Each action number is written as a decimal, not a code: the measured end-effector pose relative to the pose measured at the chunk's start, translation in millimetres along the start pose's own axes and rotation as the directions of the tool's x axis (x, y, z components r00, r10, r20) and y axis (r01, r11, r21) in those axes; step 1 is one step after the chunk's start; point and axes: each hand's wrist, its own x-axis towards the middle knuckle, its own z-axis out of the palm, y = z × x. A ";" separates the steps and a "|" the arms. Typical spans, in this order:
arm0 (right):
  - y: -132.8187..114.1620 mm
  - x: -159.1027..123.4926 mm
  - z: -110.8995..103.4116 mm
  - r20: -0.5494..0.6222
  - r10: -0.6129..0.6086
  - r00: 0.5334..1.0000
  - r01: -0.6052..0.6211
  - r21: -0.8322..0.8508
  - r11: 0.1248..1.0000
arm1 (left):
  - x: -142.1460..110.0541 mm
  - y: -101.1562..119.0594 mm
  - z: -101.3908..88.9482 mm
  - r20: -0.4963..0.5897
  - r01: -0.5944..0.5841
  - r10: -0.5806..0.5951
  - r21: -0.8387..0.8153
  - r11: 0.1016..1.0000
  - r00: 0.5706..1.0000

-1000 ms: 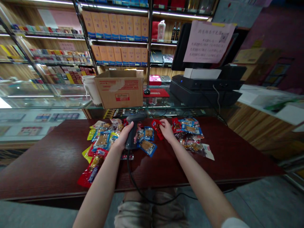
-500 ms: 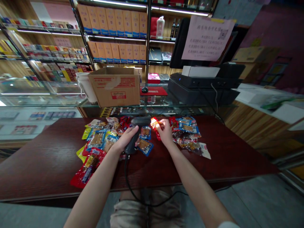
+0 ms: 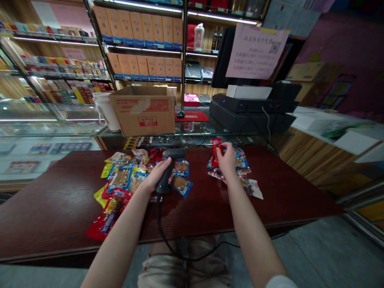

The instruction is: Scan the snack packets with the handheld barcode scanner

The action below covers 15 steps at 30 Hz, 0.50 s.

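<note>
My left hand (image 3: pixel 159 174) is wrapped round the handle of a black barcode scanner (image 3: pixel 165 176), whose cord hangs over the table's front edge. Pinched in my right hand (image 3: pixel 227 160) is a red snack packet (image 3: pixel 216 152), held over a small pile of snack packets (image 3: pixel 241 160) on the right. Left of the scanner lies a bigger heap of snack packets (image 3: pixel 123 176) in blue, yellow and clear wrapping, with a large red packet (image 3: pixel 111 212) nearest me. Two blue packets (image 3: pixel 182 185) lie just right of the scanner.
Behind the dark wooden table (image 3: pixel 207 216) runs a glass counter with a cardboard box (image 3: pixel 144 114), a white cup (image 3: pixel 106 112) and a mouse (image 3: pixel 180 114). A monitor with a paper notice (image 3: pixel 256 52) stands above a black cash drawer (image 3: pixel 249 118). Stocked shelves line the back.
My right hand has carried the red packet rightward, from beside the scanner to over the right pile. The bright light on the packet is gone. My left hand still holds the scanner.
</note>
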 end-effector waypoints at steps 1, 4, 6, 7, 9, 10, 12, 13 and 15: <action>8.3 8.3 -9.0 0.004 0.041 0.999 -0.040 -0.101 0.994 | 0.5 0.4 -1.6 -0.016 -0.001 0.000 -0.023 1.000 1.000; 32.2 22.2 -30.3 0.088 0.211 0.973 -0.162 -0.384 0.909 | 1.0 2.1 -7.9 -0.039 -0.019 0.015 -0.096 0.995 0.999; 43.4 21.9 -39.3 0.121 0.291 0.949 -0.181 -0.547 0.818 | 1.0 3.4 -14.1 -0.053 -0.018 0.011 -0.127 0.992 0.999; 46.8 20.0 -42.2 0.111 0.296 0.949 -0.173 -0.601 0.780 | 1.0 4.0 -17.5 -0.067 -0.017 0.008 -0.132 0.991 0.998; 47.8 14.5 -44.1 0.054 0.224 0.973 -0.139 -0.636 0.759 | 1.1 5.1 -24.3 -0.110 -0.023 0.010 -0.124 0.992 0.994; 45.2 11.3 -42.2 0.031 0.158 0.987 -0.106 -0.614 0.782 | 1.2 5.6 -27.3 -0.136 -0.030 0.015 -0.113 0.993 0.991; 33.9 3.4 -30.0 0.057 0.026 0.998 0.006 -0.501 0.865 | 1.4 6.3 -31.9 -0.181 -0.051 0.033 -0.096 0.994 0.983; 25.7 -1.6 -19.2 0.115 -0.027 0.993 0.073 -0.417 0.906 | 1.6 6.4 -33.4 -0.197 -0.064 0.044 -0.094 0.993 0.979; 6.6 -14.4 10.8 0.308 -0.094 0.947 0.169 -0.227 0.959 | 1.9 6.1 -35.1 -0.222 -0.075 0.051 -0.101 0.992 0.974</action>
